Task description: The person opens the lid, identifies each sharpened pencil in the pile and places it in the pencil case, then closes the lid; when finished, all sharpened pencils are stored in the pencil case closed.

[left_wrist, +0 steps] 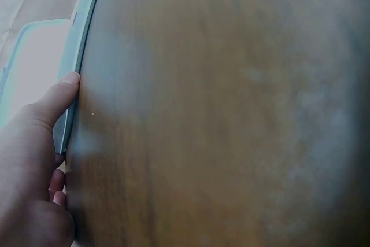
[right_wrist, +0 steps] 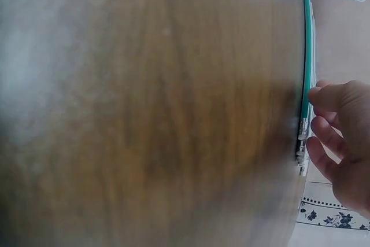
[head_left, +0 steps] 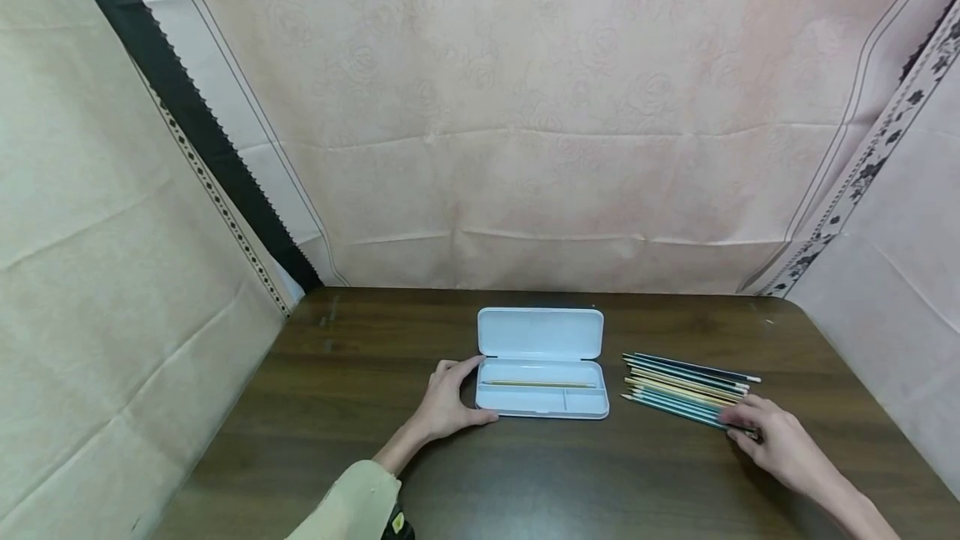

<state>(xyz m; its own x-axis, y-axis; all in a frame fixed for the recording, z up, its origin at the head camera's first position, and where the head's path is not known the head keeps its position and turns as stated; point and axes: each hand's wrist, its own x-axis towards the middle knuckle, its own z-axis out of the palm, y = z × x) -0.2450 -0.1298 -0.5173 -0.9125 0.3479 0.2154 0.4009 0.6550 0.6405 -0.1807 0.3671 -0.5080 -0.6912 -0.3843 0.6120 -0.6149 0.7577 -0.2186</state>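
Note:
A light blue pencil case (head_left: 542, 417) lies on the table with its lid folded back, and one yellow pencil (head_left: 536, 383) is inside it. My left hand (head_left: 450, 402) holds the case at its left end, thumb along the front edge and fingers toward the back corner. To the right of the case, several green, yellow and dark pencils (head_left: 678, 386) lie side by side, points toward the case. My right hand (head_left: 772, 440) pinches the nearest green pencil (right_wrist: 307, 50) close to its ferrule end. The other fingers curl beside the pencil ends in the right wrist view.
The brown wooden table (head_left: 555, 482) carries all of this. Pale patterned cloth (head_left: 540, 123) hangs behind its back edge and along both sides. A dark band sits near the left wrist, below the light green sleeve (head_left: 356, 498).

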